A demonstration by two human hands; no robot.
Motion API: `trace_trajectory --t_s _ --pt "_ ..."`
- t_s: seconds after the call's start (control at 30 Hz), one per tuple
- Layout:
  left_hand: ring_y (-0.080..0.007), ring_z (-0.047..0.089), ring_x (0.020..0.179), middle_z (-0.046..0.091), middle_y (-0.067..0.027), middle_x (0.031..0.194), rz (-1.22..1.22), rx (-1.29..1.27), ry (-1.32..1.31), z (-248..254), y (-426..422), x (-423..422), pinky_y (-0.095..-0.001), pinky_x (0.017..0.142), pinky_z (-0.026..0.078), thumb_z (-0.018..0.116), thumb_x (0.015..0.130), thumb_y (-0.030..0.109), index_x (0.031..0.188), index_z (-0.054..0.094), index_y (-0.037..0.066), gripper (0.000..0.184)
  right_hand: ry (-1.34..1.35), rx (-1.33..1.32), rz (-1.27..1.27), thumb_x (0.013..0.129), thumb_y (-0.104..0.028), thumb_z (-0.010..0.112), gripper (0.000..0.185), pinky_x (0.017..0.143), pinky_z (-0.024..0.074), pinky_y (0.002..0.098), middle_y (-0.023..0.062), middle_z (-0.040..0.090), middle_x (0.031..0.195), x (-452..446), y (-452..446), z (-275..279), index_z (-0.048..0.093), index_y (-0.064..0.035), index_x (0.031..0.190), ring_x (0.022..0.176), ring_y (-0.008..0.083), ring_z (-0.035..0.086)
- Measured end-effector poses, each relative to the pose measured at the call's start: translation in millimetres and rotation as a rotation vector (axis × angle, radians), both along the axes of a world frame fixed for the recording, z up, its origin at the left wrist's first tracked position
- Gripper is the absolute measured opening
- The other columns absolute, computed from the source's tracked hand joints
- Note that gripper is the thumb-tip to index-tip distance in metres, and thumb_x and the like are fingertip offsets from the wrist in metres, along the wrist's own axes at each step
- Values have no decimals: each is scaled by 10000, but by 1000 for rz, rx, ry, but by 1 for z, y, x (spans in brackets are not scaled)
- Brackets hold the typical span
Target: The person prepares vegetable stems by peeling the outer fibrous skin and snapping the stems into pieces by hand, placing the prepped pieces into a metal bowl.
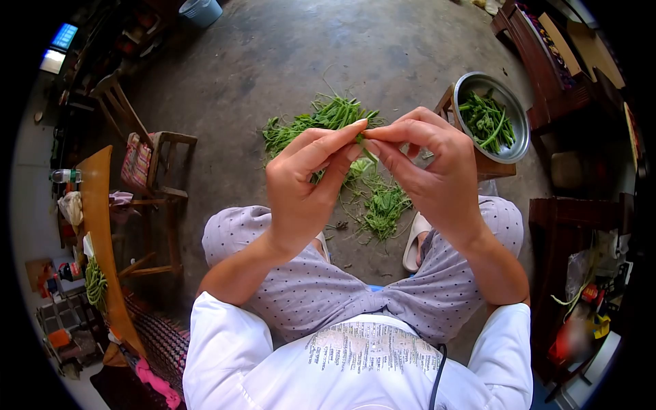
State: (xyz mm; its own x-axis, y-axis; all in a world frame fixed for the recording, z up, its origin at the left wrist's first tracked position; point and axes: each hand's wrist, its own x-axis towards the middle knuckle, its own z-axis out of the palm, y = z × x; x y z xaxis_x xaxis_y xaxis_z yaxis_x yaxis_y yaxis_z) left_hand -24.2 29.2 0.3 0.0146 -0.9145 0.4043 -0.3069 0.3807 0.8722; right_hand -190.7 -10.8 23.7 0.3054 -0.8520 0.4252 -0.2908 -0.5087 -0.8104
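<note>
My left hand (304, 181) and my right hand (434, 167) meet in front of me at chest height, thumbs and forefingers pinched together. Between their fingertips is a short green vegetable stem (367, 153), mostly covered by the fingers. Below and beyond the hands, a heap of long leafy green stems (324, 116) lies on the concrete floor. A looser pile of thin tendrils and leaf scraps (386, 208) sits nearer, between my feet. To the right, a metal basin (524, 140) holds green stems and leaves (486, 119).
The basin stands on a low wooden stool (493, 168). A wooden chair (171, 137) with a striped cloth and a wooden table edge (99, 198) are at left. A blue bucket (201, 12) stands far back. Dark wooden furniture (547, 212) lines the right side.
</note>
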Motion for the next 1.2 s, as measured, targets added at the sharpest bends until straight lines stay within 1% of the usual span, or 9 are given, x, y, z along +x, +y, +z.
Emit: trace_trajectory --t_s 0.33,0.4,0.53,0.63,0.8,0.97,1.07,1.13,1.2 --pt "-63 575 820 632 -35 923 84 -35 -49 -1 1 -4 -168 693 454 630 841 -66 1114 663 17 287 1 -2 -43 743 -50 684 95 543 474 278 91 624 753 8 4 -2 689 -2 825 615 170 615" --pt "-115 613 717 663 -72 836 114 -102 -11 -3 -1 -6 -234 607 479 654 802 -58 1076 690 59 300 -7 -5 -46 742 -46 678 87 542 473 277 89 613 747 9 4 -3 678 0 815 611 170 611" --pt "-119 621 727 663 -74 829 107 -83 8 -2 -2 -7 -235 612 483 648 800 -67 1066 693 59 298 -12 -10 -41 735 -37 668 85 539 469 274 81 584 744 9 4 -3 649 2 808 612 168 598" --pt "-120 636 778 666 -76 876 64 -24 62 -2 -2 -7 -232 652 505 634 815 -68 1062 683 38 274 2 7 -45 732 -42 664 96 542 464 269 74 578 748 7 2 -1 644 2 815 630 155 594" --pt "-127 627 919 640 -80 1017 -154 182 456 1 -4 -3 -243 793 523 594 884 -20 1108 595 -37 225 -50 88 -27 745 -59 656 112 574 464 265 71 587 775 4 0 1 650 3 838 649 141 590" --pt "-115 608 948 630 -65 1019 -228 282 601 3 -9 9 -245 845 499 593 895 22 1110 572 -7 218 -84 139 25 779 -66 647 113 621 466 259 75 593 792 2 -1 0 657 8 863 667 137 584" --pt "-121 602 952 620 -50 1010 -231 424 845 2 -14 18 -235 858 490 580 908 78 1126 575 16 227 -141 214 181 833 -73 630 116 646 463 245 67 585 831 -3 -4 -3 648 19 900 725 122 580" --pt "-121 605 950 620 -51 1011 -211 429 882 0 -17 23 -236 857 493 577 910 75 1138 573 19 235 -323 394 497 881 -83 606 141 656 454 226 56 570 887 -10 -8 -5 626 37 952 768 100 558" --pt "-114 607 950 622 -53 1022 -204 434 916 0 -18 29 -234 858 498 571 916 74 1183 561 26 271 -410 451 614 894 -82 592 147 666 452 218 55 561 906 -22 -13 -1 614 38 976 786 95 550"
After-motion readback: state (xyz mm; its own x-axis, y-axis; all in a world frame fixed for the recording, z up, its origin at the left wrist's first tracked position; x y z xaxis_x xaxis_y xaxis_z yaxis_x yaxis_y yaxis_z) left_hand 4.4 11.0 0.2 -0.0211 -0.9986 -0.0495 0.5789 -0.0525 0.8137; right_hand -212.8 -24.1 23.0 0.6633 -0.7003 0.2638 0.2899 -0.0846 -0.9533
